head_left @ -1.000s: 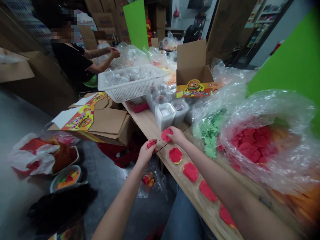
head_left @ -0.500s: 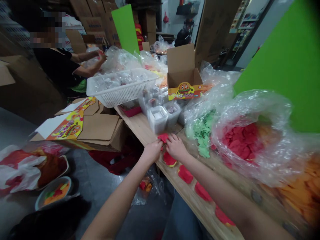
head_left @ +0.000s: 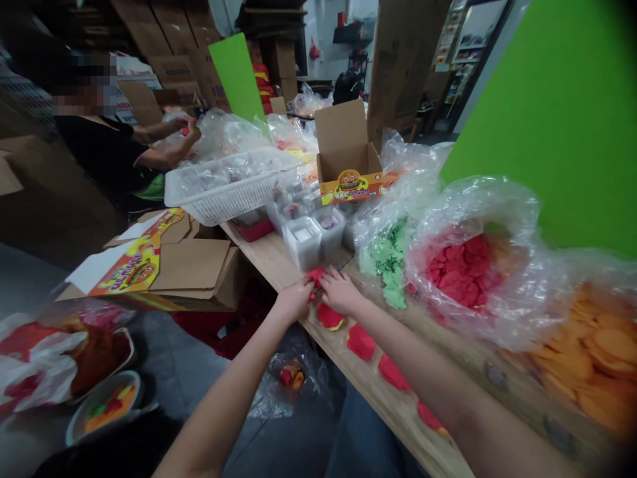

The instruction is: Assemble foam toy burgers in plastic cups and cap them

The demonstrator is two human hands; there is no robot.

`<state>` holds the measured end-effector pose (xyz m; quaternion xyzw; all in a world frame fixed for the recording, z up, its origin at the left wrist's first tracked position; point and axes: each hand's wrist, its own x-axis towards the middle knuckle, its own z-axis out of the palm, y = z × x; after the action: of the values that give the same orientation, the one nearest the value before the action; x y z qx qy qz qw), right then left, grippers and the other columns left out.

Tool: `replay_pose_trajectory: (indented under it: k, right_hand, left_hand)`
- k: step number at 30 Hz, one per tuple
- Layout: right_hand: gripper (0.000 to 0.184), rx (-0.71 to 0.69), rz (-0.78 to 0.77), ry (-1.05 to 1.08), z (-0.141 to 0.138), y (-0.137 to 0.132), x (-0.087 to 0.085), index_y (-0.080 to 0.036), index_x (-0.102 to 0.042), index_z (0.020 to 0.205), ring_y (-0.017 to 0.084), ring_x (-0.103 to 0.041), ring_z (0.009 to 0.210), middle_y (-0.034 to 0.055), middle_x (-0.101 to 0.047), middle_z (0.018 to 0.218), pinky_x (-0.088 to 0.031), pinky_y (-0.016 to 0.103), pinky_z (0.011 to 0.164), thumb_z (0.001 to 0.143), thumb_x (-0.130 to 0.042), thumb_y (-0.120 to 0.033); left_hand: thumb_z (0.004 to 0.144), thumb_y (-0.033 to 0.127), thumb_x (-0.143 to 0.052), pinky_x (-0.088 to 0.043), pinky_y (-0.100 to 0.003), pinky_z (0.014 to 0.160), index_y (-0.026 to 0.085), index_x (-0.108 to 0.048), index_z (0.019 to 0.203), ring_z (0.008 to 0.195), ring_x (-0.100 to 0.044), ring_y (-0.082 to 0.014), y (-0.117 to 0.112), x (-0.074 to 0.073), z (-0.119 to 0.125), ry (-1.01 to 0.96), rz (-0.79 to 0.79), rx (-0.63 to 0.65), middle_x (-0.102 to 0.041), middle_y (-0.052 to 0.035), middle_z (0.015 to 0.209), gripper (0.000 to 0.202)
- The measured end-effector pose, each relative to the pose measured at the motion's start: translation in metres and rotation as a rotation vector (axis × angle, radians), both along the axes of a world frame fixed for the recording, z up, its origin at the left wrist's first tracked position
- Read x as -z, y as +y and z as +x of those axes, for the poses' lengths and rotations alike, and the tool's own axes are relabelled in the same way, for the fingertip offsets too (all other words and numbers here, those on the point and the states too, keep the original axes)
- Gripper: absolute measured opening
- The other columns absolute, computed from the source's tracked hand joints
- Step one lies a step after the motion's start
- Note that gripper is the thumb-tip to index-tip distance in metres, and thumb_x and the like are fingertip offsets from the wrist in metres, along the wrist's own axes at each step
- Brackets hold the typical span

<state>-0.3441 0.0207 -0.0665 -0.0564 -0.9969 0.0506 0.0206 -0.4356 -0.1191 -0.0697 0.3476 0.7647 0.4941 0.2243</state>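
Note:
My left hand (head_left: 294,300) and my right hand (head_left: 340,291) meet at the far end of a row on the table edge, fingers closed on a thin, soft-looking red piece (head_left: 315,273). What lies under that piece is mostly hidden by my fingers. Along the edge towards me runs a row of stacks: a red-topped stack (head_left: 330,316) with a yellow rim showing below, then more red ones such as this red piece (head_left: 361,342). Just beyond my hands stand clear plastic tubs (head_left: 302,244).
To the right lie green pieces (head_left: 393,255), a plastic bag of red pieces (head_left: 460,272) and orange discs (head_left: 597,352). Behind are a burger-printed box (head_left: 351,184) and a white basket (head_left: 239,196). Flattened cartons (head_left: 192,262) jut out at left. A co-worker (head_left: 99,156) handles something red.
The view has shifted slightly, so most things sit a little further left. My hands stay at the same red piece. The co-worker's hands remain raised.

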Motion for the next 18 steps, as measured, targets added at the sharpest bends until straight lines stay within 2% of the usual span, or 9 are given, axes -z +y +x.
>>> replay_pose_trajectory:
  k: [4, 6, 8, 10, 12, 14, 15, 16, 18]
  right_hand:
    - [0.041, -0.007, -0.026, 0.013, 0.006, 0.000, -0.005, -0.018, -0.046, 0.120, 0.028, -0.020, 0.127, 0.0092, -0.040, 0.131, -0.021, 0.049, 0.098, 0.084, -0.040, -0.035]
    - [0.042, -0.010, -0.073, -0.002, 0.009, -0.002, -0.012, -0.018, -0.045, 0.122, 0.029, -0.020, 0.126, 0.0099, -0.042, 0.129, -0.022, 0.051, 0.097, 0.083, -0.042, -0.035]
    - [0.040, 0.017, -0.162, 0.085, 0.013, -0.008, -0.021, -0.018, -0.045, 0.122, 0.027, -0.024, 0.124, 0.0102, -0.044, 0.127, -0.023, 0.049, 0.098, 0.084, -0.041, -0.029]
    - [0.034, 0.072, -0.355, 0.252, 0.024, -0.018, -0.030, -0.017, -0.049, 0.117, 0.023, -0.035, 0.117, 0.0107, -0.049, 0.120, -0.028, 0.042, 0.097, 0.086, -0.037, -0.025]
    - [0.032, 0.145, -0.680, 0.380, 0.046, -0.028, -0.036, -0.017, -0.050, 0.114, 0.018, -0.048, 0.102, 0.0094, -0.054, 0.108, -0.038, 0.035, 0.088, 0.088, -0.033, -0.028]
    - [0.035, 0.216, -0.956, 0.399, 0.078, -0.035, -0.038, -0.018, -0.046, 0.117, 0.016, -0.053, 0.091, 0.0068, -0.056, 0.103, -0.044, 0.030, 0.077, 0.087, -0.037, -0.035]
    - [0.039, 0.262, -1.037, 0.393, 0.098, -0.037, -0.038, -0.020, -0.044, 0.119, 0.016, -0.054, 0.088, 0.0062, -0.055, 0.103, -0.045, 0.028, 0.073, 0.084, -0.042, -0.036]
    - [0.043, 0.322, -1.074, 0.398, 0.119, -0.037, -0.038, -0.020, -0.042, 0.121, 0.016, -0.054, 0.088, 0.0062, -0.054, 0.106, -0.046, 0.028, 0.071, 0.081, -0.047, -0.035]
    - [0.048, 0.431, -1.028, 0.448, 0.163, -0.033, -0.039, -0.021, -0.043, 0.121, 0.017, -0.052, 0.094, 0.0067, -0.051, 0.112, -0.046, 0.029, 0.075, 0.075, -0.055, -0.028]
  left_hand:
    - [0.070, 0.024, -0.061, -0.038, -0.034, 0.091, 0.021, -0.057, 0.093, 0.105, -0.050, -0.0236, -0.008, -0.013, 0.003, -0.179, 0.116, -0.146, -0.051, -0.0091, 0.113, 0.024]
    - [0.080, 0.036, -0.047, -0.045, -0.034, 0.082, 0.019, -0.054, 0.094, 0.095, -0.057, -0.0204, -0.015, -0.022, 0.009, -0.291, 0.160, -0.186, -0.056, -0.0095, 0.099, 0.023]
    - [0.086, 0.042, -0.033, -0.047, -0.032, 0.077, 0.018, -0.052, 0.096, 0.083, -0.060, -0.0162, -0.021, -0.033, 0.020, -0.563, 0.265, -0.169, -0.057, -0.0070, 0.086, 0.032]
    - [0.086, 0.047, -0.029, -0.048, -0.029, 0.074, 0.020, -0.052, 0.096, 0.074, -0.060, -0.0122, -0.024, -0.044, 0.036, -0.955, 0.411, -0.086, -0.058, -0.0035, 0.079, 0.037]
    - [0.084, 0.053, -0.031, -0.048, -0.028, 0.070, 0.020, -0.054, 0.095, 0.068, -0.058, -0.0112, -0.018, -0.054, 0.058, -1.258, 0.482, 0.046, -0.058, -0.0024, 0.077, 0.042]
    - [0.082, 0.057, -0.030, -0.049, -0.028, 0.067, 0.019, -0.055, 0.097, 0.071, -0.059, -0.0137, -0.005, -0.059, 0.087, -1.323, 0.413, 0.163, -0.060, -0.0046, 0.082, 0.048]
    - [0.082, 0.058, -0.030, -0.049, -0.028, 0.066, 0.019, -0.055, 0.099, 0.075, -0.060, -0.0155, 0.003, -0.060, 0.104, -1.305, 0.360, 0.192, -0.061, -0.0062, 0.086, 0.050]
    - [0.081, 0.057, -0.032, -0.049, -0.028, 0.066, 0.018, -0.054, 0.103, 0.081, -0.060, -0.0172, 0.011, -0.059, 0.122, -1.268, 0.307, 0.214, -0.061, -0.0075, 0.090, 0.049]
    - [0.079, 0.051, -0.045, -0.049, -0.027, 0.069, 0.022, -0.051, 0.110, 0.092, -0.057, -0.0187, 0.026, -0.054, 0.160, -1.170, 0.225, 0.267, -0.060, -0.0076, 0.101, 0.043]
